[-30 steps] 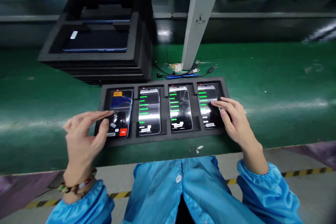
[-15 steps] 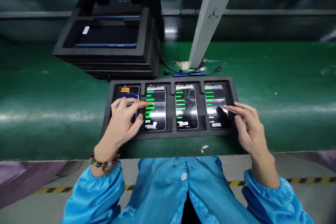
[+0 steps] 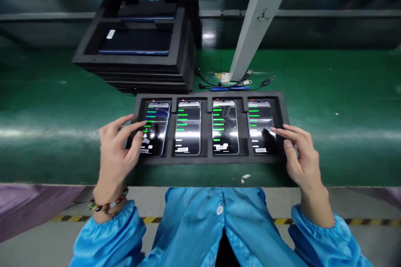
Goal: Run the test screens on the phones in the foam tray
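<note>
– How far along are your four smartphones (image 3: 189, 133)?

– All lie lit in the black foam tray (image 3: 206, 160), green bars on every list; white lines without green show on your far-right smartphone (image 3: 261, 123), so its list seems unfinished

– And your hands?

– Your left hand (image 3: 117, 150) is half open, gripping nothing, a fingertip at the far-left smartphone (image 3: 158, 131); your right hand (image 3: 300, 156), loosely spread and equally unladen, has fingertips by the far-right screen's edge. Whether either presses, I can't tell

Four phones (image 3: 188, 128) in black tray (image 3: 206, 160); left hand (image 3: 118, 147), right hand (image 3: 302, 151) at ends.
</note>
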The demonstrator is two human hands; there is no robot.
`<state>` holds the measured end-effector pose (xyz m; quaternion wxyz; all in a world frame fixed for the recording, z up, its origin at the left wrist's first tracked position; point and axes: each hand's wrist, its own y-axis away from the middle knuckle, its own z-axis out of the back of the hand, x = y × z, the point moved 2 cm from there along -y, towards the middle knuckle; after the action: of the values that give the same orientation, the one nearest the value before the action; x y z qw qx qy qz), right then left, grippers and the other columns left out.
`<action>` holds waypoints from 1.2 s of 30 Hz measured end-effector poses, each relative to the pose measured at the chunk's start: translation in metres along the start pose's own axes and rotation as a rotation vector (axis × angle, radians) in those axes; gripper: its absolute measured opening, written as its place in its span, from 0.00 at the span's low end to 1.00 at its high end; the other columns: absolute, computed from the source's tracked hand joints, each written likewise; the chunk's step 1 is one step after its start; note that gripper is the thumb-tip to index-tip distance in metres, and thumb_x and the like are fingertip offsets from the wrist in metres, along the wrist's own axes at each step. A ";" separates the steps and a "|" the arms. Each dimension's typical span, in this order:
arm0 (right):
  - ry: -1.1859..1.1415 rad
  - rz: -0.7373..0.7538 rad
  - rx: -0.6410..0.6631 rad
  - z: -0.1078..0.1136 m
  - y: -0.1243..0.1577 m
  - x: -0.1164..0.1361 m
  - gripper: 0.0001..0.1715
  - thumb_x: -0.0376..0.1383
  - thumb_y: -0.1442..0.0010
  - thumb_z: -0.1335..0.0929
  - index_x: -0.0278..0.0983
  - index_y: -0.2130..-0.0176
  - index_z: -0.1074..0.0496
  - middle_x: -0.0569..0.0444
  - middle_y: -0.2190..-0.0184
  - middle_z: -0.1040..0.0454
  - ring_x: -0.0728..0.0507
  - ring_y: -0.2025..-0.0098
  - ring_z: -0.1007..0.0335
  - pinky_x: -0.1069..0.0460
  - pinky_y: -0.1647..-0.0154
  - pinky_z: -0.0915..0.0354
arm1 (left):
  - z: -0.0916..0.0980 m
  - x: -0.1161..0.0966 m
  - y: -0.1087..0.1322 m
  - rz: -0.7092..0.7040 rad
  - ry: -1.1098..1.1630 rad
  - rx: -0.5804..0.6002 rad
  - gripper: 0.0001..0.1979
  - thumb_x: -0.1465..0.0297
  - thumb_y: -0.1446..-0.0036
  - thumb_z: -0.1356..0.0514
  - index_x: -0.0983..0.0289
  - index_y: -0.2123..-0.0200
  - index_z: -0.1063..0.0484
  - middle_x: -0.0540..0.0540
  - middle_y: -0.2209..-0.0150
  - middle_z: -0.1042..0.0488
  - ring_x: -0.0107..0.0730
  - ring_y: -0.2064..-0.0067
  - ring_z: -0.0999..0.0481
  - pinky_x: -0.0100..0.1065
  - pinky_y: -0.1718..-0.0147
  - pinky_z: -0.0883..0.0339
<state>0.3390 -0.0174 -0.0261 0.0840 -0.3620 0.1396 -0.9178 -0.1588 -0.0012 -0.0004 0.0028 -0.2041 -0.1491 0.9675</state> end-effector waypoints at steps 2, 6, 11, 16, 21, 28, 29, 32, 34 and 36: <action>0.004 -0.001 0.007 0.000 0.002 0.002 0.21 0.38 0.20 0.36 0.47 0.37 0.20 0.47 0.40 0.16 0.31 0.31 0.26 0.28 0.28 0.30 | -0.001 0.002 0.001 0.018 0.017 -0.006 0.14 0.58 0.26 0.41 0.42 0.43 0.19 0.46 0.29 0.26 0.53 0.28 0.27 0.63 0.25 0.37; 0.009 -0.019 0.058 -0.002 0.005 0.006 0.21 0.38 0.21 0.37 0.47 0.39 0.18 0.47 0.42 0.16 0.31 0.31 0.25 0.28 0.30 0.29 | -0.003 0.003 -0.002 0.058 0.074 0.002 0.17 0.57 0.26 0.41 0.30 0.39 0.22 0.39 0.27 0.28 0.55 0.25 0.30 0.66 0.23 0.41; 0.030 -0.018 0.093 -0.004 0.006 0.006 0.21 0.37 0.21 0.36 0.45 0.39 0.18 0.45 0.37 0.19 0.32 0.30 0.26 0.30 0.29 0.30 | -0.007 0.005 -0.007 0.070 0.147 0.017 0.18 0.57 0.26 0.41 0.33 0.37 0.22 0.39 0.28 0.27 0.50 0.26 0.28 0.59 0.22 0.37; 0.111 0.030 0.102 -0.004 0.004 0.011 0.21 0.35 0.22 0.36 0.43 0.39 0.18 0.43 0.39 0.20 0.30 0.30 0.26 0.29 0.30 0.32 | -0.012 0.011 -0.007 0.065 0.157 0.002 0.18 0.56 0.25 0.41 0.46 0.38 0.20 0.50 0.28 0.26 0.51 0.26 0.27 0.59 0.23 0.36; 0.079 0.186 0.167 -0.023 -0.003 0.047 0.23 0.31 0.23 0.36 0.43 0.37 0.20 0.42 0.38 0.21 0.32 0.32 0.26 0.32 0.33 0.29 | -0.016 0.015 -0.005 0.010 0.168 -0.027 0.20 0.57 0.24 0.41 0.61 0.40 0.18 0.65 0.30 0.25 0.55 0.27 0.26 0.60 0.25 0.35; 0.122 0.195 0.276 -0.056 -0.020 0.079 0.25 0.31 0.22 0.37 0.40 0.33 0.25 0.42 0.39 0.19 0.32 0.28 0.30 0.33 0.30 0.33 | -0.016 0.015 -0.003 -0.001 0.191 -0.028 0.20 0.58 0.23 0.41 0.63 0.40 0.18 0.66 0.31 0.25 0.54 0.28 0.26 0.60 0.26 0.34; 0.132 0.178 0.275 -0.057 -0.021 0.078 0.25 0.31 0.22 0.38 0.40 0.32 0.26 0.42 0.38 0.19 0.32 0.27 0.31 0.32 0.29 0.34 | -0.015 0.014 -0.003 0.002 0.196 -0.028 0.21 0.58 0.23 0.41 0.64 0.40 0.18 0.66 0.31 0.25 0.54 0.28 0.26 0.61 0.26 0.34; 0.120 0.172 0.265 -0.057 -0.020 0.075 0.26 0.31 0.22 0.38 0.41 0.31 0.27 0.42 0.37 0.20 0.31 0.26 0.32 0.32 0.30 0.34 | -0.015 0.014 -0.003 0.011 0.211 -0.039 0.21 0.58 0.23 0.42 0.64 0.40 0.18 0.67 0.31 0.24 0.54 0.28 0.25 0.61 0.26 0.34; 0.082 0.202 0.258 -0.055 -0.018 0.073 0.26 0.31 0.23 0.37 0.42 0.32 0.25 0.42 0.37 0.20 0.31 0.27 0.30 0.32 0.31 0.33 | -0.015 0.015 -0.003 0.020 0.224 -0.050 0.21 0.58 0.22 0.42 0.64 0.40 0.18 0.66 0.31 0.24 0.54 0.28 0.25 0.61 0.26 0.34; 0.047 0.251 0.259 -0.053 -0.015 0.072 0.26 0.30 0.25 0.36 0.43 0.34 0.23 0.44 0.37 0.20 0.31 0.29 0.29 0.32 0.33 0.32 | -0.015 0.016 -0.003 0.029 0.237 -0.058 0.20 0.59 0.23 0.42 0.63 0.40 0.17 0.66 0.31 0.24 0.53 0.28 0.25 0.61 0.26 0.35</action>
<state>0.2494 -0.0110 -0.0116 0.2406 -0.3065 0.0660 -0.9186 -0.1675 0.0069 -0.0191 0.0004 -0.3190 -0.1729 0.9318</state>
